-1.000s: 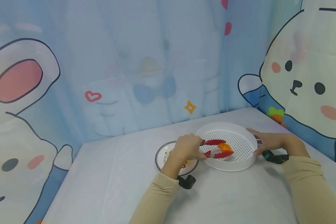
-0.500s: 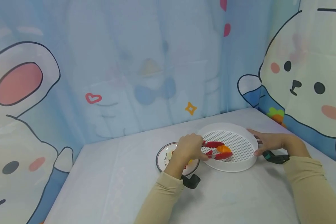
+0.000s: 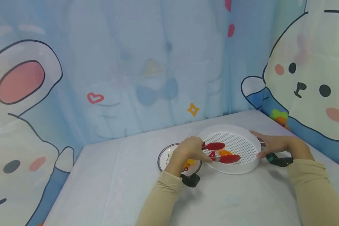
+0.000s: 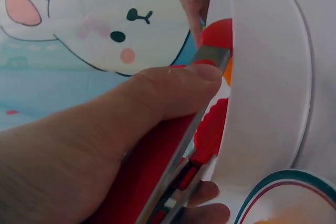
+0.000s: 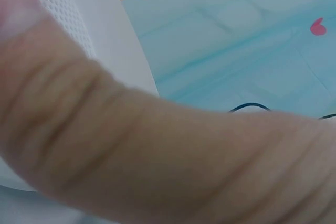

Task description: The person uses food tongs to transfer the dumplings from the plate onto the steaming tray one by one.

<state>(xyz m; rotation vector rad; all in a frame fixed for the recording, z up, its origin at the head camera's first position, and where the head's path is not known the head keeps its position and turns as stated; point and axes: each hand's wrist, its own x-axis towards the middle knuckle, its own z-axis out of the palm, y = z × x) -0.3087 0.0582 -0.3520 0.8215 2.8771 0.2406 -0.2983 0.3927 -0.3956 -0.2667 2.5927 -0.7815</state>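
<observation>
My left hand (image 3: 192,149) grips red tongs (image 3: 218,146) and reaches them over the left side of a round white perforated tray (image 3: 228,127). The tongs' two red tips stand spread apart, with a small orange piece (image 3: 224,153) lying on the tray floor between them. In the left wrist view my thumb presses the tongs' arm (image 4: 207,59) beside the tray wall (image 4: 262,77). My right hand (image 3: 272,143) holds the tray's right rim, thumb on top and fingers along the outer wall. One finger (image 5: 157,150) fills the right wrist view.
A small plate with a dark rim (image 3: 164,155) sits just left of the tray, partly under my left hand, with something yellow-orange on it. The white table (image 3: 115,188) stretches left and toward me. Cartoon curtains close off the back and right sides.
The tongs' tips have spread wider apart, and the orange piece now lies a little lower between them. My right hand has stayed on the tray rim.
</observation>
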